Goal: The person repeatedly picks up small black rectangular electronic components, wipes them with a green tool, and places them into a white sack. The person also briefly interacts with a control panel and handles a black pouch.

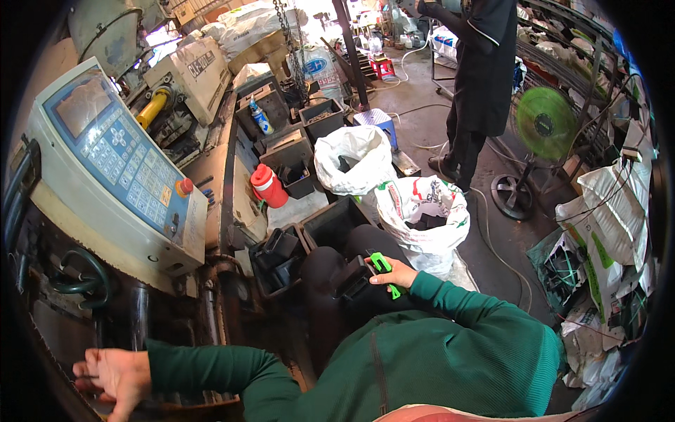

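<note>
My left hand [116, 376] reaches out at the lower left beside the machine, palm up. Its fingers are slightly curled and apart, with nothing seen in them. Over my thighs, my right hand [395, 273] is closed around a bright green hand tool [380, 262], whose exact kind I cannot make out. Touching or just beside those fingertips is a black box-shaped plastic part [351, 279] above my lap; whether the fingers also grip it is unclear. Similar black parts [280, 246] lie in a dark bin in front of my knees.
A control panel [119, 155] with a red knob stands at the left. Ahead are a dark bin [337, 221], a red jug [268, 186] and white sacks [354, 158]. A green fan [545, 123] and a standing person [478, 84] are at the right; a cable crosses the floor.
</note>
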`<action>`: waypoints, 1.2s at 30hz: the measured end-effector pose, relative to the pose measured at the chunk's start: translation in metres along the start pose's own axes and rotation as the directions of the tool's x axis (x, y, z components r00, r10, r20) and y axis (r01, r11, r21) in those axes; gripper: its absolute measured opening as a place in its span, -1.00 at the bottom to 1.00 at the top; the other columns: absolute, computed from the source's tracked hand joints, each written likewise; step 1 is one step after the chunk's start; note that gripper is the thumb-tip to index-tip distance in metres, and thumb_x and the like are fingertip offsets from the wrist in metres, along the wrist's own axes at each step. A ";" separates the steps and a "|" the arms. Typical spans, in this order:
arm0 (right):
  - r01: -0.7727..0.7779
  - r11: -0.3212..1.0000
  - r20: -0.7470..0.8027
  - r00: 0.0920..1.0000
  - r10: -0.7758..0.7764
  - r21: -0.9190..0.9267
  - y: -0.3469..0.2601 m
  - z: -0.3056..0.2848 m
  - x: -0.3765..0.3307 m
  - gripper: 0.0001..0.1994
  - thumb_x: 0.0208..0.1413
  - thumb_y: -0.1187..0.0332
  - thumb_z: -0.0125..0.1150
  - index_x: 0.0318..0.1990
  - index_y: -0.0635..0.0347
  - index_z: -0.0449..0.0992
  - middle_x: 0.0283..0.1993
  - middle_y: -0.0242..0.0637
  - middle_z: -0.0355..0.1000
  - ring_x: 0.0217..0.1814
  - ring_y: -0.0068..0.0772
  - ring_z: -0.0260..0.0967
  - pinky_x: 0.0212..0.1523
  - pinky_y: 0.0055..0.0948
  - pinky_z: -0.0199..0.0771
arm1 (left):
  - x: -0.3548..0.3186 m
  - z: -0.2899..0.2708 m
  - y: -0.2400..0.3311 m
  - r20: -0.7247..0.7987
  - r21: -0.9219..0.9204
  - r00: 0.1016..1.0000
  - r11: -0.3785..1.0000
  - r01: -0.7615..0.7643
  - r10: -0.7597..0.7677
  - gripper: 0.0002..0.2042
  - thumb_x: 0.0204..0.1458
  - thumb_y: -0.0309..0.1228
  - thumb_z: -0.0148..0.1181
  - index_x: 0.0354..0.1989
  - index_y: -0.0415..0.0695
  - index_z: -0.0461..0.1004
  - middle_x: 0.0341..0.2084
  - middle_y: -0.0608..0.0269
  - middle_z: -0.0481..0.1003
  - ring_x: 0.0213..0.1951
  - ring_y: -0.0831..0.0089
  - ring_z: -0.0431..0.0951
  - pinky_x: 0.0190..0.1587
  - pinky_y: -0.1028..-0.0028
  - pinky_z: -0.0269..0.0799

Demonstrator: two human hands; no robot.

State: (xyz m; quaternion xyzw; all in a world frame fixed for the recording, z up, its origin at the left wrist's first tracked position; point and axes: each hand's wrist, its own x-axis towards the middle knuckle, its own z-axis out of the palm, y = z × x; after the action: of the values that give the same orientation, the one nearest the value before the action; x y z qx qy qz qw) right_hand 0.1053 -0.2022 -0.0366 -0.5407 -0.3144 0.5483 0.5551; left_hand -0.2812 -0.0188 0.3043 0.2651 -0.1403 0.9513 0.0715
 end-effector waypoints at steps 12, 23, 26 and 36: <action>0.046 0.998 -0.047 0.998 -0.049 -0.046 -0.005 0.013 -0.001 -0.35 -0.13 0.23 0.41 0.16 0.04 0.27 -0.27 -0.53 0.27 -0.42 -0.71 0.23 -0.54 -0.67 0.32 | -0.094 -0.009 -0.085 0.436 -0.343 0.731 0.655 0.674 -0.524 -0.25 -0.06 0.05 0.16 0.22 -0.14 0.07 -0.07 0.13 0.39 -0.34 0.46 0.41 -0.44 0.55 0.27; 0.058 0.998 -0.075 0.995 -0.061 -0.035 0.004 0.019 0.007 -0.37 -0.13 0.26 0.41 0.15 0.07 0.28 -0.32 -0.50 0.28 -0.58 -0.69 0.20 -0.58 -0.64 0.27 | -0.193 -0.017 -0.038 0.354 0.251 0.371 0.469 0.847 -0.859 -0.61 0.15 -0.22 0.01 0.02 -0.27 0.35 -0.44 0.18 0.48 -0.56 0.58 0.38 -0.56 0.64 0.23; 0.094 0.992 -0.173 0.979 -0.108 -0.087 0.000 0.022 -0.002 -0.33 -0.19 0.31 0.44 0.14 0.12 0.27 -0.31 -0.50 0.27 -0.53 -0.70 0.21 -0.58 -0.65 0.27 | -0.194 -0.023 -0.017 0.377 0.536 0.708 0.764 0.359 -0.597 -0.62 0.15 -0.24 0.01 -0.02 -0.33 0.35 -0.55 0.19 0.47 -0.67 0.62 0.31 -0.60 0.67 0.24; 0.220 0.947 -0.201 0.942 -0.269 -0.236 0.004 0.013 0.009 -0.33 -0.20 0.29 0.45 0.10 0.30 0.30 -0.03 -0.34 0.33 0.01 -0.53 0.24 0.07 -0.53 0.21 | -0.187 -0.029 -0.057 0.302 0.620 0.409 0.504 0.601 -0.861 -0.58 0.08 -0.38 0.13 0.13 -0.11 0.28 -0.49 0.26 0.48 -0.65 0.70 0.38 -0.61 0.72 0.26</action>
State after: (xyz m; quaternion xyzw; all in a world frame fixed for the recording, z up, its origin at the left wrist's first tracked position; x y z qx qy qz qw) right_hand 0.0934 -0.1915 -0.0395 -0.6128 -0.3689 0.3718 0.5917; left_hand -0.1239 0.0325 0.1956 0.5831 0.1866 0.6894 0.3871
